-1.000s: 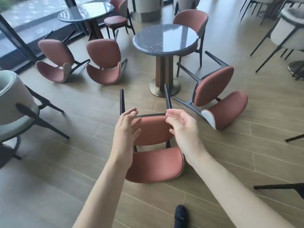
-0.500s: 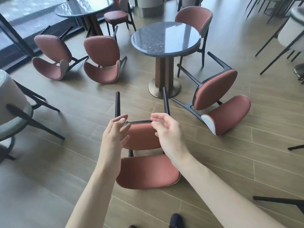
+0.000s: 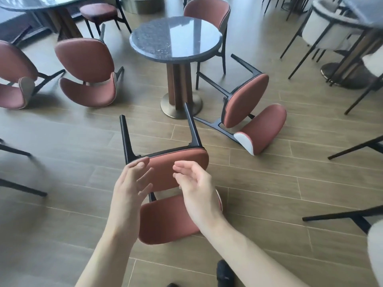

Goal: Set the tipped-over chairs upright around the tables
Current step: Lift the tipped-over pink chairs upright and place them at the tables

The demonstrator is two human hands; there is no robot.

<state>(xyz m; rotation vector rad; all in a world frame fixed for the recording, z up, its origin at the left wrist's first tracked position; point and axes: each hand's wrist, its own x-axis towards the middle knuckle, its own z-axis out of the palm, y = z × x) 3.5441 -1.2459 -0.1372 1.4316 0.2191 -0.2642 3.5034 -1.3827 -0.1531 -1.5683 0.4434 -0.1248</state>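
Item: terracotta upholstered chair, black metal legs [image 3: 176, 172], tipped on back, just before round dark stone table [image 3: 176, 36].
Left hand [image 3: 129, 185], right hand [image 3: 196, 189]: fingers spread wide, holding nothing, over seat.
Risk: smooth padding slips; raised legs strike table pedestal.

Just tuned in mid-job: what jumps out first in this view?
Rust-red chairs lie tipped on the wood floor: the nearest chair sits at centre, legs pointing up toward the round table. Both hands, left and right, hover open just over it, gripping nothing. Another chair lies right of the table; two more lie at far left.
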